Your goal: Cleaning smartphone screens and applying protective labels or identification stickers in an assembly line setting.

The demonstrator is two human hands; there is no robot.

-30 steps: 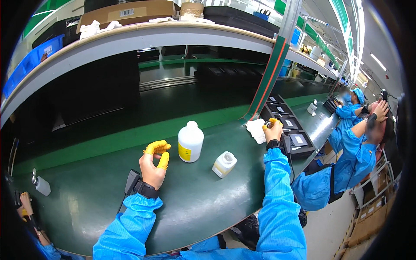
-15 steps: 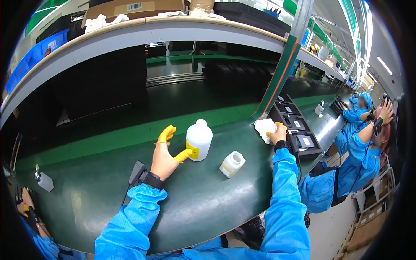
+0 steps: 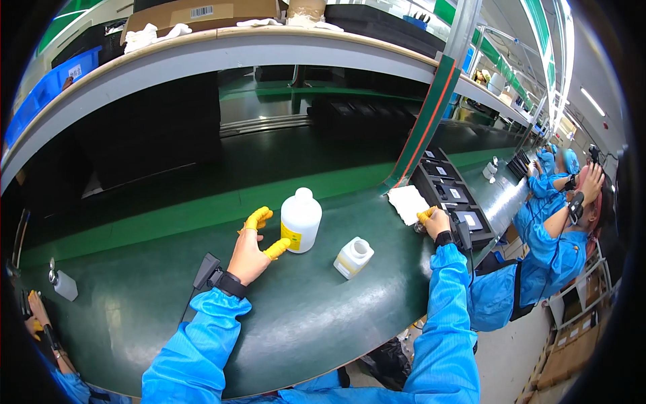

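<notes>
My left hand (image 3: 250,250), with yellow finger covers, is spread open beside a white plastic bottle (image 3: 301,221) with a yellow label. The thumb overlaps the bottle's label; I cannot tell whether it touches. Right of that bottle stands a smaller white open-mouthed bottle (image 3: 353,258), its neck uncapped. My right hand (image 3: 435,221), also in yellow finger covers, is closed at the near edge of a white cloth (image 3: 406,203) lying on the green table. A small greyish thing shows under its fingers, too hidden to name.
A black tray (image 3: 452,195) with several dark devices lies right of the cloth, near a green post (image 3: 425,124). A shelf (image 3: 269,42) crosses above the table. A small dispenser bottle (image 3: 64,284) stands far left. Co-workers (image 3: 552,236) sit at right; another's hands (image 3: 39,313) show at lower left.
My right hand has shifted nearer to me, off the cloth's middle, and the cloth now lies flatter. My left hand stays open by the bottle. The whole view has shifted slightly.
</notes>
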